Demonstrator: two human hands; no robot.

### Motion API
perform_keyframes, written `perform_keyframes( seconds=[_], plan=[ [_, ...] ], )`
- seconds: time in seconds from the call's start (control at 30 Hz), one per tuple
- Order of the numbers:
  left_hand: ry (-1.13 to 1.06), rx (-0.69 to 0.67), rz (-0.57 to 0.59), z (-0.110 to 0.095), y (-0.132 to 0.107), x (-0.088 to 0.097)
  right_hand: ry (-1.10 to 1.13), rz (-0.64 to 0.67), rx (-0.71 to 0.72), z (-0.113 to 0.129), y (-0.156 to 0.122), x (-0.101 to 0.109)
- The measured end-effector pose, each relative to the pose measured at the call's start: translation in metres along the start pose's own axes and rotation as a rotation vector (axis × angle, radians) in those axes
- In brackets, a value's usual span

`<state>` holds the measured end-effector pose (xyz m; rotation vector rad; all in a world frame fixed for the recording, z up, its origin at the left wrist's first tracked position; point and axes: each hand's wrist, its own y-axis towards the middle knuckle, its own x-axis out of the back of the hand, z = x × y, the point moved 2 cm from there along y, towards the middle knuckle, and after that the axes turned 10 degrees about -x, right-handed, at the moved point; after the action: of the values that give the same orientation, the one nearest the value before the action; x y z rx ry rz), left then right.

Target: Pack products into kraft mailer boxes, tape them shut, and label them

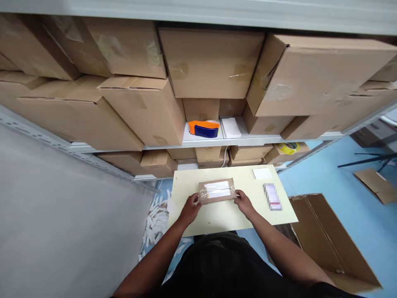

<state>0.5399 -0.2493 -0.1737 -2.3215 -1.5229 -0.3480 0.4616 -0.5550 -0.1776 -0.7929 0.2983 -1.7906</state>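
A small flat cardboard box, wrapped in clear tape with a white paper on its upper face, is held between my two hands above the pale yellow table. My left hand grips its left end, fingers curled at the edge. At the opposite end, my right hand pinches the lower right corner. To the right on the table lie a small white card stack and a blurred-out rectangular item.
Shelves ahead carry many cardboard boxes. An orange and blue tape dispenser and a white stack sit mid-shelf; a yellow tape roll lies lower right. A large open carton stands right, white paper strips litter the floor left.
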Motion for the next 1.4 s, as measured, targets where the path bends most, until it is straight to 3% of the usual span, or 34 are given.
perform_keyframes(
  seconds=[0.13,0.23,0.33,0.47,0.73,0.93,1.1,1.4],
  plan=[
    [0.257,-0.282,-0.045,-0.044,0.021,0.019,0.01,-0.072,-0.034,-0.008,-0.01,0.003],
    [0.395,-0.507,0.064,-0.092,0.046,0.008,0.03,-0.055,-0.049,-0.024,-0.017,0.013],
    [0.481,-0.666,0.308,-0.134,0.074,-0.034,0.077,-0.021,-0.075,-0.045,-0.017,0.028],
    [0.582,-0.744,0.584,-0.162,0.114,-0.114,0.138,0.063,-0.104,-0.064,-0.006,0.052],
    [0.739,-0.61,0.717,-0.172,0.198,-0.268,0.072,0.198,-0.123,-0.075,0.014,0.112],
    [0.855,-0.562,0.738,-0.16,0.244,-0.349,0.061,0.227,-0.103,-0.076,0.027,0.148],
    [0.916,-0.535,0.71,-0.146,0.258,-0.377,0.107,0.271,-0.132,-0.082,0.033,0.162],
    [0.93,-0.493,0.718,-0.142,0.27,-0.38,0.144,0.249,-0.195,-0.093,0.045,0.175]
  ],
)
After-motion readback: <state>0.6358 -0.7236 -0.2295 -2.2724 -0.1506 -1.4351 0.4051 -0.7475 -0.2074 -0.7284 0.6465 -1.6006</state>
